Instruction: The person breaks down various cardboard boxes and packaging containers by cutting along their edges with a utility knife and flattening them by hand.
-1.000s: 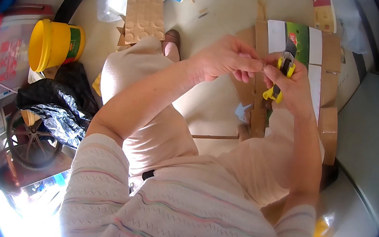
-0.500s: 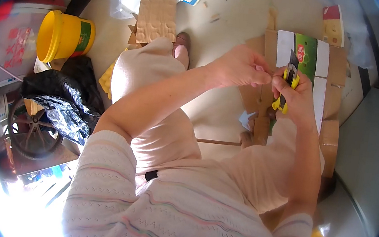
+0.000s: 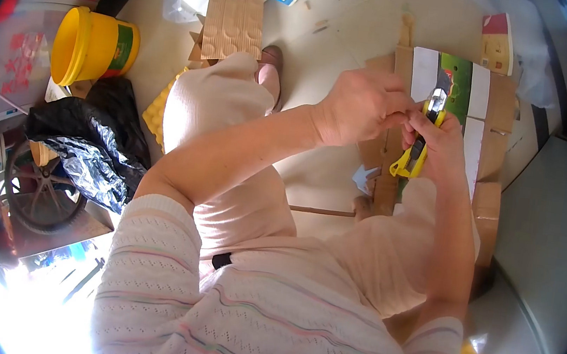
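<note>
Left of the opened-out carton (image 3: 500, 104) is a separate corrugated piece (image 3: 235, 19); that much seems done, what remains I cannot tell. The left hand (image 3: 349, 107) has its grip nearly closed; its hold is unclear. Above the carton's left part, the knife (image 3: 410, 158) points away from the body, long axis leaning slightly rightward, the right hand's (image 3: 445, 142) grip closed around it.

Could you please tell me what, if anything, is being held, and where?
The right hand holds the yellow cutter by its handle; whether the left hand pinches anything small cannot be told.
</note>
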`<state>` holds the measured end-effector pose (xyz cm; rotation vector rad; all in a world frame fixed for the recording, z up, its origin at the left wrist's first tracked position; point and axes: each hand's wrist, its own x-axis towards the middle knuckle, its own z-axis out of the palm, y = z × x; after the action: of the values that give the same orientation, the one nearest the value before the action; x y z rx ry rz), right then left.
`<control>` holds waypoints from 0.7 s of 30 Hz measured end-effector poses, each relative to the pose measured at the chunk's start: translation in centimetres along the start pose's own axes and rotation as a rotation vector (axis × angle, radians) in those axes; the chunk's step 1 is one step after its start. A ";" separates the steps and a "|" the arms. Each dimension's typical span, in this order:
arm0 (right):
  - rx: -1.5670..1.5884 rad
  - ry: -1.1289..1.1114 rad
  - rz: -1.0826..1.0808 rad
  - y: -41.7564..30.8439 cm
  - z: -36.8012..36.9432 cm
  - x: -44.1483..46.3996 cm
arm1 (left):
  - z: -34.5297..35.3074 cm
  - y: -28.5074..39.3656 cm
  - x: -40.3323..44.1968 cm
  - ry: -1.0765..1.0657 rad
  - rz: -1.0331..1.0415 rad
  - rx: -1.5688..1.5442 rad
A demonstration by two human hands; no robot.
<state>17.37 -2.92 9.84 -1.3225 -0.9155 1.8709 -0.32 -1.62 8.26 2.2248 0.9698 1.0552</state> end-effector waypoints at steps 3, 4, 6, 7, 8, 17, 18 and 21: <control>0.082 0.003 0.035 0.0 0.1 -0.1 | 0.0 0.1 0.1 0.031 0.063 0.075; 0.100 -0.003 0.042 0.0 0.0 -0.1 | 0.1 0.1 0.1 0.044 0.080 0.096; 0.127 -0.009 0.056 0.0 0.0 -0.1 | 0.2 0.0 0.1 0.059 0.095 0.125; 0.136 -0.008 0.063 -0.1 -0.1 -0.1 | 0.2 0.0 0.1 0.060 0.094 0.131; 0.145 -0.007 0.070 -0.1 -0.1 -0.1 | 0.2 -0.1 0.1 0.061 0.093 0.138; 0.081 0.091 0.011 -0.2 0.8 -0.2 | -0.3 -0.8 0.1 -0.081 -0.298 -0.177; 0.074 0.113 -0.002 -0.1 0.7 -0.1 | -0.4 -0.8 0.3 -0.113 -0.476 -0.361; 0.042 0.165 -0.069 0.0 0.1 0.1 | -0.9 -0.9 0.8 -0.205 -0.862 -0.799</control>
<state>17.27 -2.90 9.78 -1.3795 -0.8214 1.6917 -1.02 -0.37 8.55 1.0583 1.0145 0.6131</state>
